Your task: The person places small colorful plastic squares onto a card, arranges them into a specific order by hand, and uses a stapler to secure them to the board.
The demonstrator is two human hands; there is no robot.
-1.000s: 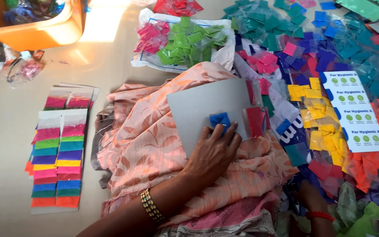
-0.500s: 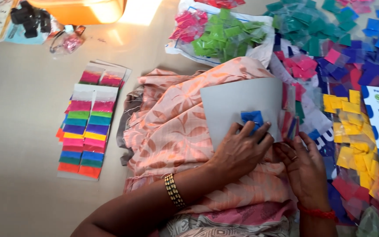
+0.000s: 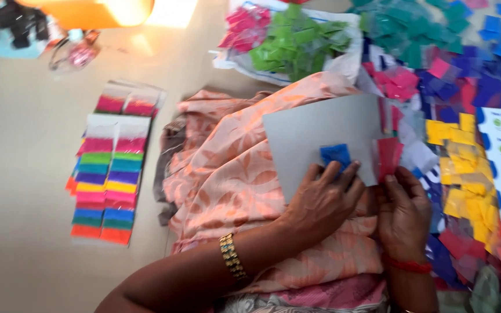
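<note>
I had my left hand pressing the blue square onto the grey card, while my right hand, at three o'clock, pinched a red packet.

Blue swatch on grey card

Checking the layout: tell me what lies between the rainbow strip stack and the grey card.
In the head view, between the strip stack and the grey card lie bare floor, then the peach patterned cloth, which runs under the card.
</note>
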